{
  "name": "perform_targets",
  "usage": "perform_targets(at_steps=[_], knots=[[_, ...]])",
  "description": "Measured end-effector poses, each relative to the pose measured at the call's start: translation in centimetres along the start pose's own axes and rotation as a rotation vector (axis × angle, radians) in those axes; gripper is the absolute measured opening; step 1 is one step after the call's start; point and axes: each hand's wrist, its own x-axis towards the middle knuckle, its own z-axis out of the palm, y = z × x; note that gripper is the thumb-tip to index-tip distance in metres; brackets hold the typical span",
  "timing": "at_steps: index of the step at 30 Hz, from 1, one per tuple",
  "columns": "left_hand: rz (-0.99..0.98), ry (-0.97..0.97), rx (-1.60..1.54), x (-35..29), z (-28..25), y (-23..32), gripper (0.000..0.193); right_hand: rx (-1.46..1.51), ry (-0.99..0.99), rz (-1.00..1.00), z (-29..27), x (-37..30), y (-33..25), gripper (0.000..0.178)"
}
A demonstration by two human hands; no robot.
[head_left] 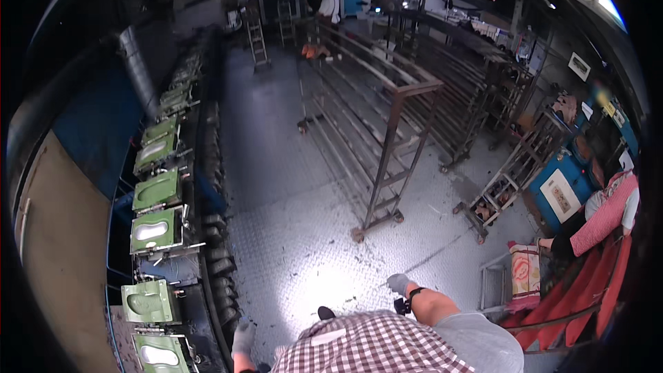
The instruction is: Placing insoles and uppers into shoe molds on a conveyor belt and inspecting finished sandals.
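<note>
My left hand (243,338), in a grey glove, is low in the view beside the dark edge of the line of green moulds. The nearest green mould (157,350) has a pale sole-shaped insert and lies just left of that hand. Past it, another green mould (148,302) shows a bare, sole-shaped hollow. My right hand (398,283), also gloved in grey, is out over the metal floor and touches nothing that I can see. A black device (402,306) is strapped at the right wrist. The fingers of both hands are too small and blurred to read.
A long brown metal rack (397,131) on castors stands ahead, with more racks behind it. To the right, a person in a red-patterned garment (601,217) is beside red panels (587,290) and a cushioned seat (523,276). Two people (330,5) stand far back. Ladders (257,38) lean there.
</note>
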Motion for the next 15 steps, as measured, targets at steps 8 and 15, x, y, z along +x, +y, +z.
perform_targets(at_steps=[8,15], knots=[[0.275,-0.237,-0.267,21.1,-4.5,30.1,0.054,1.253,0.000,0.622,1.0,3.4,5.6,0.033],[0.373,-0.191,-0.113,37.4,-10.0,40.1,0.060,1.670,-0.005,0.854,-13.3,16.7,3.2,0.033]])
